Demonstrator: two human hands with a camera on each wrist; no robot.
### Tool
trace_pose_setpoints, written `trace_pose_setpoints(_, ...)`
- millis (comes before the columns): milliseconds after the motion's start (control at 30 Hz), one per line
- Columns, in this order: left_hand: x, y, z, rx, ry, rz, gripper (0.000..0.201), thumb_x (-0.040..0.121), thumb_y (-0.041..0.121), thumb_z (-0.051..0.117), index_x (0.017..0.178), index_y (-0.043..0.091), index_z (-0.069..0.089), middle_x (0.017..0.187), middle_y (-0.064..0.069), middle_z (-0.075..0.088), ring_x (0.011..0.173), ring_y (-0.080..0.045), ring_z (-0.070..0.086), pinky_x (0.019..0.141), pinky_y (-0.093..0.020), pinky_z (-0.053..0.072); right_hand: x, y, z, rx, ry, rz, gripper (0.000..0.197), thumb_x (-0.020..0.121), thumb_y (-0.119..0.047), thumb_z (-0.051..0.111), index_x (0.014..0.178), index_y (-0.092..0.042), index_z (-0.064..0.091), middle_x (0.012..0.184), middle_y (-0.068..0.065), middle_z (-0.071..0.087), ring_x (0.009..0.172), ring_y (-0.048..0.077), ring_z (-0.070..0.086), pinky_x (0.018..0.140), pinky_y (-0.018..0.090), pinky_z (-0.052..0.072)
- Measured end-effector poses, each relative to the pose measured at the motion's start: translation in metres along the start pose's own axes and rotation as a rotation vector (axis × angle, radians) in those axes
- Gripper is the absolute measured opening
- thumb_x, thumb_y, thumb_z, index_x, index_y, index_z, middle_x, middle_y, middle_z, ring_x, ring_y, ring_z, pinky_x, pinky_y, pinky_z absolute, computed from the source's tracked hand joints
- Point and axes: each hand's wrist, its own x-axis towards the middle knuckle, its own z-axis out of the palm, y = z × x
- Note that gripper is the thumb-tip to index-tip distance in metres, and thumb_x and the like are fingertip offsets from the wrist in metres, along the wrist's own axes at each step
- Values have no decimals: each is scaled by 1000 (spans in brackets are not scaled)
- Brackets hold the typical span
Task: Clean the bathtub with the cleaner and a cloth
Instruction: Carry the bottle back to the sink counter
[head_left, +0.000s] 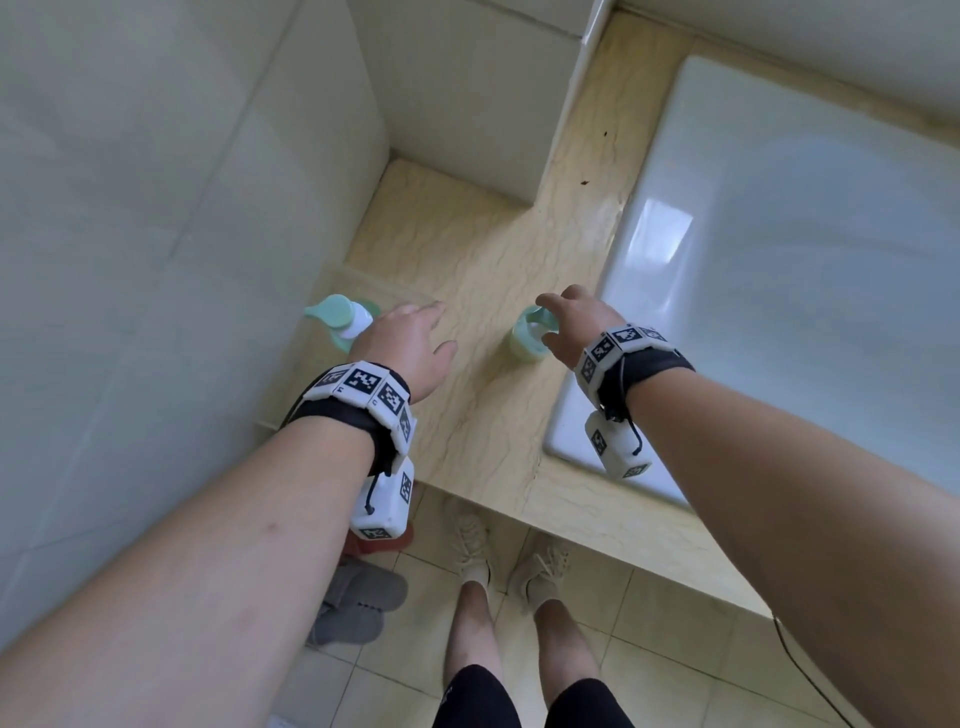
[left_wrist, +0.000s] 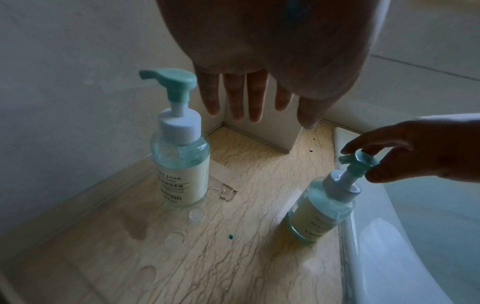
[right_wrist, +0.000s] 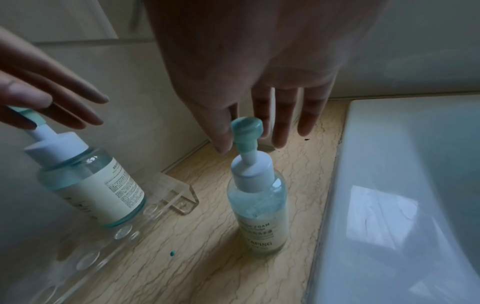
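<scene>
The bathtub (head_left: 779, 291) lies white under my right forearm, set in the beige marble ledge (head_left: 467, 249). On that ledge, just beside the tub rim, stands a pump bottle (right_wrist: 257, 209); my right hand (head_left: 576, 322) is spread over its teal pump head, fingertips about touching it. Further left, my left hand (head_left: 410, 348) hovers spread beside a second bottle (left_wrist: 182, 164) on a clear acrylic stand (right_wrist: 179, 197) by the wall.

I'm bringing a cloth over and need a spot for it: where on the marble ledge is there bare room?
Bare marble ledge lies between the two pump bottles and runs back to the wall corner. It is crowded at the left wall, where one bottle stands on a clear acrylic tray, and beside the bathtub, where the other bottle stands.
</scene>
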Motion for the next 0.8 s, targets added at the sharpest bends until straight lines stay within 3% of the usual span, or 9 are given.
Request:
trace_pose_setpoints(233,5,-1,-1,3,11,15,54,97,40,48,147,25,35,146,0,43,131,-19,41,99,-33,38,1,1,10,60,77,5,38,94,-33,51,130,-23,48,119,5,51,101,28,56,71,29,42)
trace_pose_setpoints(467,7,10,-3,26,0,26,56,97,41,47,148,26,33,146,-2,42,133,-23,39,100,-39,41,-16,12,6,136,141,29,37,91,-38,54,124,-25,49,109,2,57,92,26,56,73,31,46)
trace_pose_setpoints(800,-11,74,-63,104,74,101,57,97,42,47,150,29,29,150,0,39,134,-23,39,100,-40,41,-67,36,-68,269,295,83,34,87,-38,56,117,-24,52,99,4,59,83,25,54,69,29,45)
